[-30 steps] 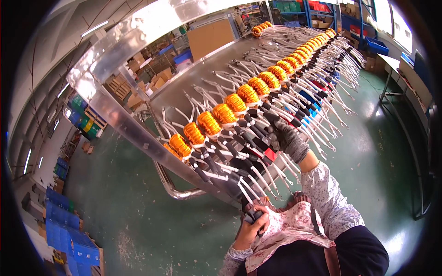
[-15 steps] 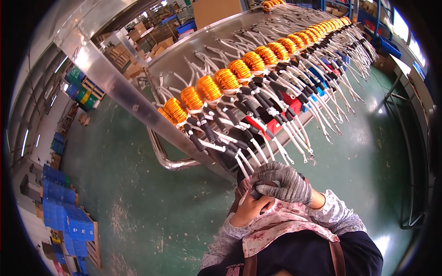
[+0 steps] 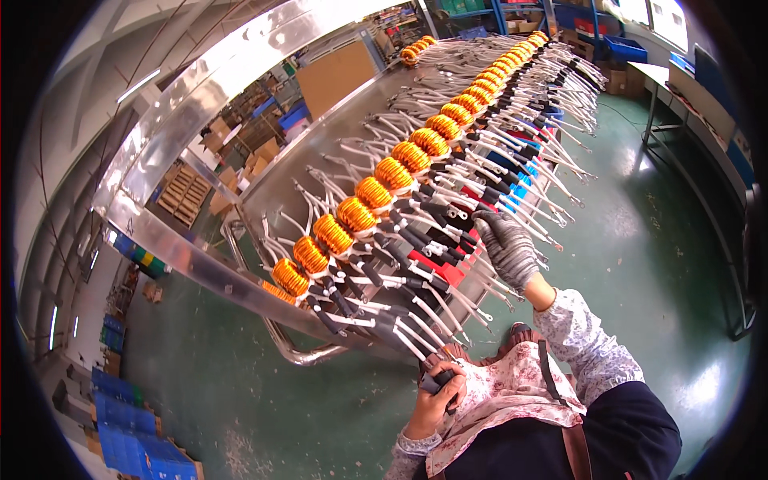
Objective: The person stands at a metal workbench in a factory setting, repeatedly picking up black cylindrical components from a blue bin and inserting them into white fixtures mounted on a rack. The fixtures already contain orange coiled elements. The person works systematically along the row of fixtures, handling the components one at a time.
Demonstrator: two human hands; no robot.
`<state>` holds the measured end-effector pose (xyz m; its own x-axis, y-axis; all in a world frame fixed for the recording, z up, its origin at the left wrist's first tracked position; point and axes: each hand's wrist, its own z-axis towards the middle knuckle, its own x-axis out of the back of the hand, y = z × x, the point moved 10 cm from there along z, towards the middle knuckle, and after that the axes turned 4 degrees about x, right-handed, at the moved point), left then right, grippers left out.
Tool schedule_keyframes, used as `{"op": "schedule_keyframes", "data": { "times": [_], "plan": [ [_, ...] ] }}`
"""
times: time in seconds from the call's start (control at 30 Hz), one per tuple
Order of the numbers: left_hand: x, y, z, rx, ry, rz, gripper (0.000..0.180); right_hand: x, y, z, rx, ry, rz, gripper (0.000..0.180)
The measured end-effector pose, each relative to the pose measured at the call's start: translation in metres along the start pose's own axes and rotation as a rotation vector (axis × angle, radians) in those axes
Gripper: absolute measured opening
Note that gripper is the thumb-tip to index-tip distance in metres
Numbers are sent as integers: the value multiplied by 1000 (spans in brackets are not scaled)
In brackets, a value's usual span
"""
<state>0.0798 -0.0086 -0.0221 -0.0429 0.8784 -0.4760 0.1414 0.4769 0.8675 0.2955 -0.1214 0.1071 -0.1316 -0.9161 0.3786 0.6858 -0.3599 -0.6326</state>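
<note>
Below the near corner of the metal cart, my left hand [image 3: 440, 392], bare, is closed around a small black piece [image 3: 432, 382] whose full shape is hidden by the fingers. White cable ends [image 3: 410, 340] hang just above that hand. My right hand [image 3: 508, 248], in a grey striped glove, reaches forward with fingers stretched out among the hanging leads, beside a red bin [image 3: 448, 272]; nothing shows in its grasp, and its fingertips are partly hidden. A long row of orange wire-wound ring coils [image 3: 392, 172] lies along the cart, with white leads and black sleeves [image 3: 412, 236] over the near edge.
The cart's shiny metal frame [image 3: 176, 252] and a bent tube handle [image 3: 292, 352] stand at left. A blue bin [image 3: 524, 186] sits under the leads. Right of the cart is a table [image 3: 652, 76]. Blue-wrapped stacks [image 3: 128, 436] stand at lower left.
Both hands were together at the black piece. My right hand has left it and moved up and forward to the leads; my left hand has dropped slightly, still holding the piece. The view has shifted.
</note>
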Motion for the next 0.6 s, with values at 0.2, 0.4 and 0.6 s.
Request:
{"op": "schedule_keyframes", "data": {
  "times": [0.2,0.4,0.6],
  "plan": [
    [-1,-1,3,16,-8,-30,15,-16,-5,4,87,2,-182,19],
    [2,-4,4,39,2,-34,15,-30,-11,21,152,8,-380,19],
    [0,-5,4,38,15,-24,14,-96,62,27,-551,-275,707,14]
  ]
}}
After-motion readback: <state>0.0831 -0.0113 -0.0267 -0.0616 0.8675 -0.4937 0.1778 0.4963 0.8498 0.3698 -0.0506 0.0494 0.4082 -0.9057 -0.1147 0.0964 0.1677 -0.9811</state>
